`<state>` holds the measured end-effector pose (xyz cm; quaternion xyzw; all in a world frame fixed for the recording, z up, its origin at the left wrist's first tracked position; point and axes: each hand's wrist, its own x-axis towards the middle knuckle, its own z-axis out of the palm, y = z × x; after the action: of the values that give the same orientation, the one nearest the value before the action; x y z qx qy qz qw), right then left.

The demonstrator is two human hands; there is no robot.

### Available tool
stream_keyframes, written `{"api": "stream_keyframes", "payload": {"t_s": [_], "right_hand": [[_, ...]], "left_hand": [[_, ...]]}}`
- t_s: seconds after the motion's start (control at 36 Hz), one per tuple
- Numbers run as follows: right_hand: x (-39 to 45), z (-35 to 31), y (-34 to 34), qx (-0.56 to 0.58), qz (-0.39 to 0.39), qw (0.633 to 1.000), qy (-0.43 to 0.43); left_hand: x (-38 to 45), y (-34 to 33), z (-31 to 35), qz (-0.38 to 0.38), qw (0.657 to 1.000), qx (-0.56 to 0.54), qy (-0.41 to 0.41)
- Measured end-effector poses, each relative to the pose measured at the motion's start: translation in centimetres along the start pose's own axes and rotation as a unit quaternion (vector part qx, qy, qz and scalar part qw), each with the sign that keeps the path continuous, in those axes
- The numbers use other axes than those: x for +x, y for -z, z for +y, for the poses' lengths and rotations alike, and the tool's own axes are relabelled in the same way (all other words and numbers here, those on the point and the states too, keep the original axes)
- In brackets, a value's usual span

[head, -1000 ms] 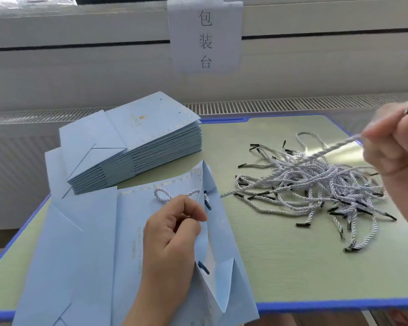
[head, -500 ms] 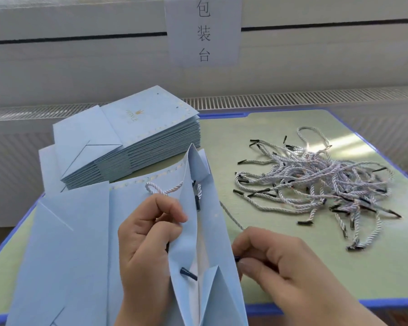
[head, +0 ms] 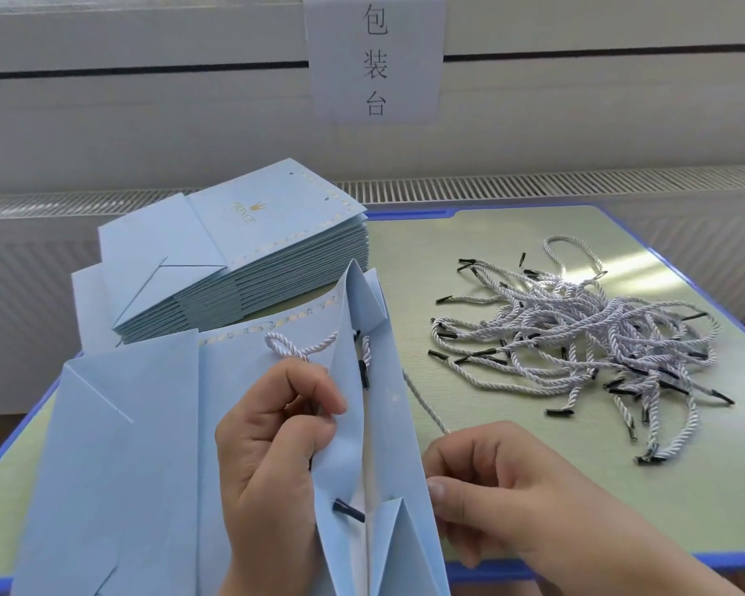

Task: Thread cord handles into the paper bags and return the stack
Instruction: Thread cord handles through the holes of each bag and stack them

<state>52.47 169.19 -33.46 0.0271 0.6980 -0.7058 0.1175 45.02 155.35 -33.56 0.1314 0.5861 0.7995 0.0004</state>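
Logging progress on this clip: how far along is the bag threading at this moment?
Done: one handle already loops through the open bag's near panel, its black tips inside. In hand: the left hand holds the bag open while the right hand grips a second cord at the far panel. Left: the stack shows no handles, and the cord pile is still large.

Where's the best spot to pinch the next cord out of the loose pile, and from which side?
Take one by its black tip at the near edge of the cord pile, coming in from the near side with the right hand. Several tips stick out clear of the tangle there, probably stiffer than the twisted cord, so a pinch likely pulls one cord free rather than dragging the bunch.
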Motion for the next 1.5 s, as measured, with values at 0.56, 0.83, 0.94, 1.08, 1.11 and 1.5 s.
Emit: {"api": "stream_keyframes", "payload": {"t_s": [0.56,0.83,0.94,1.08,1.11,1.5], "right_hand": [[1.0,0.0,-0.6,0.085,-0.029,0.995,-0.052],[0.9,0.7,-0.8,0.046,-0.002,0.999,-0.005],[0.6,0.5,-1.2,0.097,0.056,0.994,0.014],[-0.7,0.6,-1.4,0.01,0.097,0.99,0.104],[-1.0,0.6,-1.4,-0.027,0.103,0.986,0.128],[0.6,-0.5,0.2,-0.356,0.068,0.922,0.134]], "left_hand": [[0.2,0.0,-1.0,-0.01,0.994,0.056,-0.09],[0.1,-0.3,-1.5,-0.04,0.982,0.107,-0.151],[0.2,-0.3,-1.5,-0.037,0.984,0.103,-0.141],[0.3,-0.4,-1.6,-0.036,0.982,0.117,-0.142],[0.2,-0.4,-1.6,-0.038,0.981,0.121,-0.144],[0.2,-0.3,-1.8,-0.053,0.976,0.146,-0.15]]}}
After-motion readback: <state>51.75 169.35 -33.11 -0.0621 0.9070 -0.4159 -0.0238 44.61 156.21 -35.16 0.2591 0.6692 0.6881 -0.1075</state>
